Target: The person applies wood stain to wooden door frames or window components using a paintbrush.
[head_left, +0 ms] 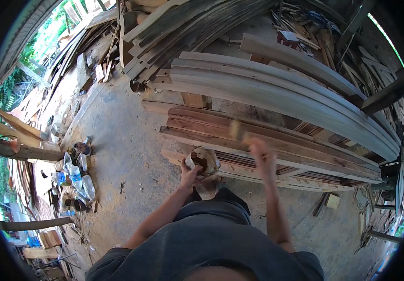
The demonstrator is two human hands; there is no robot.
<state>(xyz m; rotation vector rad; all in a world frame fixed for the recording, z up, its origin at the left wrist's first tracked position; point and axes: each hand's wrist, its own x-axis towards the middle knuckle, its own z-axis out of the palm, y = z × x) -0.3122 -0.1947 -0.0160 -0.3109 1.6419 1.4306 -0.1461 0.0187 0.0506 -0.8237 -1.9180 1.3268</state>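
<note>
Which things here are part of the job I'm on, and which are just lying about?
Part of the job, it seems:
- brush, in the right hand
- stained container, in the left hand
- reddish-brown boards by the brush

Apparently just lying about:
- plastic bottles on the floor
- small pale wood block

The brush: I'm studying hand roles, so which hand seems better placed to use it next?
Right, probably: the right hand holds the brush over the reddish planks, while the left hand holds the container.
</note>
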